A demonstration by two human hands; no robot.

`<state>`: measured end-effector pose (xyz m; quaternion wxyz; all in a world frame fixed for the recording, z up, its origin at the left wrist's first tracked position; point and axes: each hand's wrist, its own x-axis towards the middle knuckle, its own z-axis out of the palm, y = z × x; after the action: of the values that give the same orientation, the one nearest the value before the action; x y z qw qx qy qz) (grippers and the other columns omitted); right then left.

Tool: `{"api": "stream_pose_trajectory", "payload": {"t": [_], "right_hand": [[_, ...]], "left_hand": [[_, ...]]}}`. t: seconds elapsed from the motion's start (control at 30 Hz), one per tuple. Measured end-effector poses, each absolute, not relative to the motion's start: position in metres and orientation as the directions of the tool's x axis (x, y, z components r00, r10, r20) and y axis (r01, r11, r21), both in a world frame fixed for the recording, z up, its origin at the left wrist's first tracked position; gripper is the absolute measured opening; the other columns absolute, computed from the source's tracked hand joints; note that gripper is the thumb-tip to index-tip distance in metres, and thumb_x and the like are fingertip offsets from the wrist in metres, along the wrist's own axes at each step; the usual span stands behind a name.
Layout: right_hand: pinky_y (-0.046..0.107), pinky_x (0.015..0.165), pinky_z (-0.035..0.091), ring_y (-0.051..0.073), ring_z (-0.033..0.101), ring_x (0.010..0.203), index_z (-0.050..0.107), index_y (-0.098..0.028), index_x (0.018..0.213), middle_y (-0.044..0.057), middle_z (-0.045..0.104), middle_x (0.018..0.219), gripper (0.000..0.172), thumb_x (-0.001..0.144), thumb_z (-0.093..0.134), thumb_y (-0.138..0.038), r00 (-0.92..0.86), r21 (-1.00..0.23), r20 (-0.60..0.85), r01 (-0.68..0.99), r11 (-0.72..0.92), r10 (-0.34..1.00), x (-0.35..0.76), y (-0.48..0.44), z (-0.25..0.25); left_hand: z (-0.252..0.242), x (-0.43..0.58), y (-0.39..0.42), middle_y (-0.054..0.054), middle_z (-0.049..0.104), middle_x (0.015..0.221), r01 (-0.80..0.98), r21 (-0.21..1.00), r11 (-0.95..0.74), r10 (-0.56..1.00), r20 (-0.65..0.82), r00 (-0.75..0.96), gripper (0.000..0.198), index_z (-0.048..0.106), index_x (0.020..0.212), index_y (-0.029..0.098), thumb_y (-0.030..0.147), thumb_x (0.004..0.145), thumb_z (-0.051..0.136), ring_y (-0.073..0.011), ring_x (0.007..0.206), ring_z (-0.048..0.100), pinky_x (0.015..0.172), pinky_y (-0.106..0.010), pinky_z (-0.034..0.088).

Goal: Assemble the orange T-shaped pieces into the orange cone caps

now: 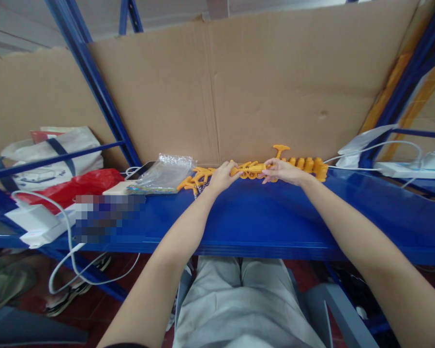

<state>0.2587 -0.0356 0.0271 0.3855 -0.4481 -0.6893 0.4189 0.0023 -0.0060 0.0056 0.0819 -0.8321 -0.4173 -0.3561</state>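
Observation:
Both my hands are at the back of the blue shelf, among yellow plastic parts. My left hand [224, 177] is closed with its fingertips on a small yellow piece [234, 171]. My right hand [283, 171] pinches the right end of a yellow plastic cylinder [255, 168], which lies level between the hands. Yellow rings [244, 175] show just below the cylinder. Left of my left hand lie yellow T-shaped handles [190, 182] with thin metal chains [200, 189]. Yellow cylindrical parts [308, 165] stand in rows to the right, and one T-handle [281, 148] sticks up behind my right hand.
Cardboard [268, 82] walls the back of the blue shelf [261, 222]. A clear plastic bag [166, 171] lies at left, near a red bag [94, 186] and a white power strip [52, 229] with cables. Blue uprights [94, 82] frame the space. Another person's shoe [67, 299] shows below left.

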Motion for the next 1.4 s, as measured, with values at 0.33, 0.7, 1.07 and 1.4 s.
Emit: {"api": "stream_pose_trajectory", "payload": {"t": [0.33,0.7,1.07,1.4], "right_hand": [[0.028,0.048,0.048,0.019,0.067,0.050,0.059,-0.020,0.086,0.012,0.074,0.070,0.056,0.089,0.051,-0.075,-0.235,-0.918,0.071,0.365,0.156,0.969,0.248,-0.040,0.032],[0.022,0.053,0.047,0.012,0.066,0.055,0.058,-0.019,0.091,0.007,0.077,0.086,0.030,0.085,0.076,-0.042,-0.290,-0.883,0.219,0.349,0.316,0.932,0.250,-0.042,0.029],[0.023,0.043,0.044,0.011,0.058,0.042,0.059,-0.019,0.068,0.004,0.067,0.057,0.047,0.083,0.072,-0.061,-0.297,-0.902,0.214,0.307,0.305,0.931,0.246,-0.045,0.034],[0.025,0.043,0.039,0.011,0.052,0.043,0.059,-0.018,0.076,0.005,0.064,0.060,0.047,0.089,0.064,-0.063,-0.299,-0.930,0.152,0.281,0.239,0.942,0.244,-0.038,0.028]], "left_hand": [[0.005,0.003,-0.006,-0.007,0.068,0.101,0.755,0.177,-0.632,0.635,0.677,0.373,0.019,0.063,0.105,0.020,0.036,0.094,0.063,-0.0212,0.095,0.066,0.086,-0.031,0.050],[0.005,0.001,-0.006,-0.007,0.068,0.100,0.768,0.171,-0.617,0.641,0.676,0.364,0.021,0.064,0.104,0.021,0.039,0.093,0.064,-0.0216,0.095,0.066,0.085,-0.031,0.050],[0.008,0.004,-0.014,-0.007,0.067,0.103,0.784,0.150,-0.603,0.644,0.671,0.367,0.025,0.064,0.110,0.021,0.039,0.094,0.065,-0.0223,0.096,0.067,0.085,-0.030,0.050],[0.005,0.000,-0.004,-0.006,0.068,0.095,0.753,0.131,-0.645,0.578,0.728,0.368,0.021,0.066,0.103,0.019,0.035,0.089,0.069,-0.0202,0.088,0.065,0.079,-0.029,0.049]]}}
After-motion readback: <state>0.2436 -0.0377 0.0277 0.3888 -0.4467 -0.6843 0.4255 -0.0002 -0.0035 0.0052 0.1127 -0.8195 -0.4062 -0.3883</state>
